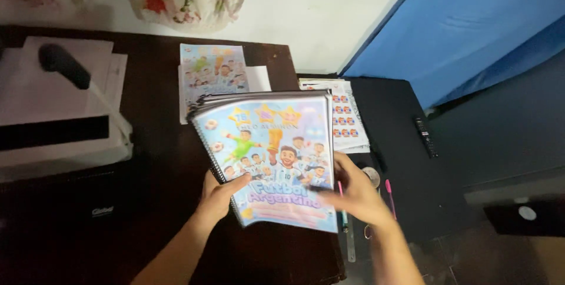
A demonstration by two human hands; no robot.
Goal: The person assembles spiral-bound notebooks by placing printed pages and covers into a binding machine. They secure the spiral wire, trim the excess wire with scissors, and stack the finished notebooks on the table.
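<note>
Dark worktop (159, 161), mid-frame: left hand (219, 195) and right hand (356, 194), fingers closed on notebook stack (268, 155) by lower corners. Grip shallow; stack may slide apart, top copy falling.

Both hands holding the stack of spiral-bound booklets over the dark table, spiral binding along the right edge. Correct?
Not quite: the head view shows the spiral binding along the stack's left edge. The left hand and right hand do hold the stack of spiral-bound booklets over the dark table.
</note>
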